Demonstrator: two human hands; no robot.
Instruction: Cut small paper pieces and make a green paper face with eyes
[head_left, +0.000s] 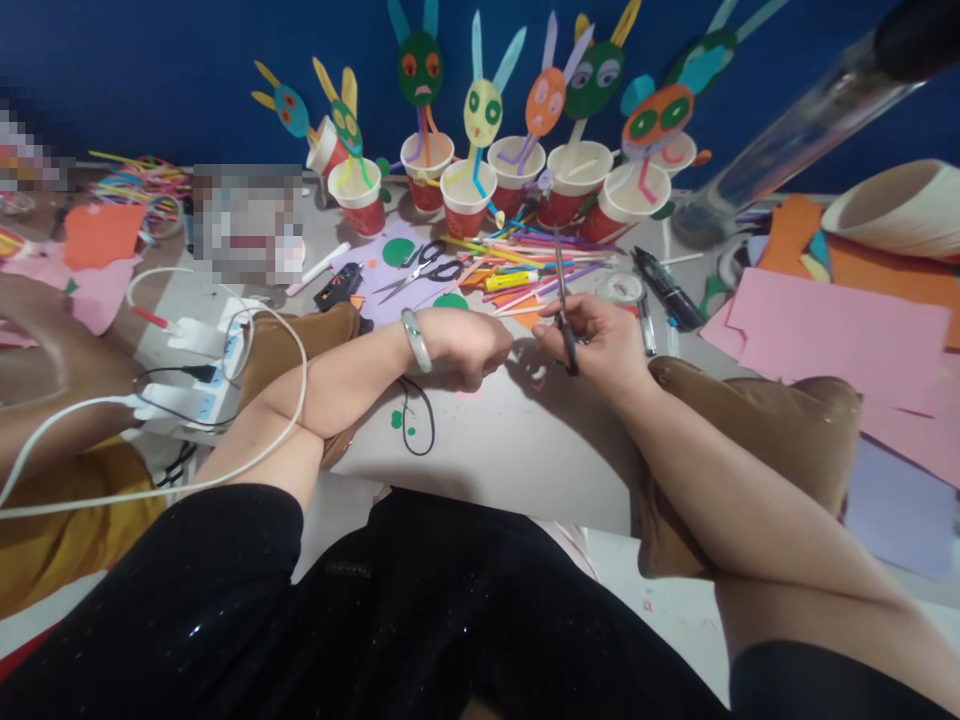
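Observation:
My right hand [600,340] is closed on a pair of scissors [564,300], whose blades point up and away from me. Just left of it, my left hand [476,345] is closed with its fingers curled down; whatever it may hold is hidden or too small to name. A bangle [416,340] circles my left wrist. Beyond my hands lie colored sticks [540,255], a yellow marker [512,281] and a second pair of scissors [424,272] on purple paper [390,290]. Small green paper circles [397,420] lie near a black cord loop [431,425].
Several paper cups [466,195] with paper faces on sticks stand along the blue wall. Brown cushions [772,430] lie under both forearms. White cables and a power strip [217,385] are at left, beside another person's arm [37,350]. Pink paper [840,330] lies right.

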